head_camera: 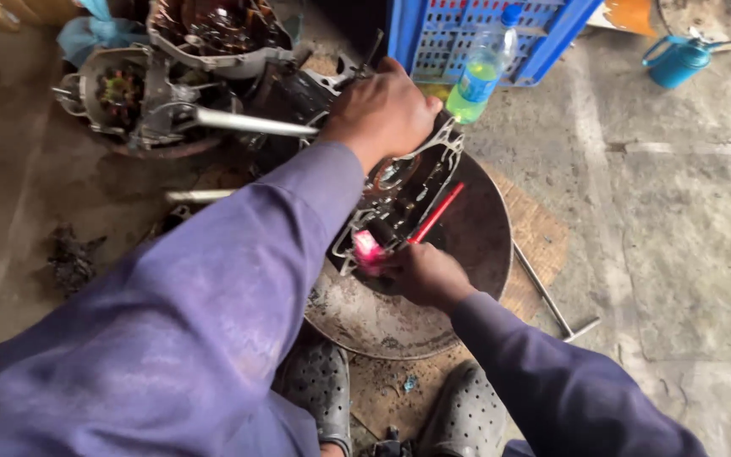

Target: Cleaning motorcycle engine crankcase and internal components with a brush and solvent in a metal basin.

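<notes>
Concrete workshop floor, left hand (382,110) gripping engine casing (403,190) top, right hand (420,272) clutching red brush (399,235) below.

I log a greasy cast-metal engine casing (408,190) and a rusty, matt steel pan (467,254). Glossy red plastic brush (433,216); rough concrete floor (687,237).

Left hand (382,110) gripping engine casing (408,190), right hand (420,272) holding red brush (433,216)

1. The floor (687,254) is bare grey concrete, stained and cracked, with pale seams across the right of the frame.
2. A blue plastic crate (467,34) stands at top centre.
3. A teal oil can (677,59) sits in the upper right corner.
4. Flat, soft daylight, no hard shadows.
</notes>
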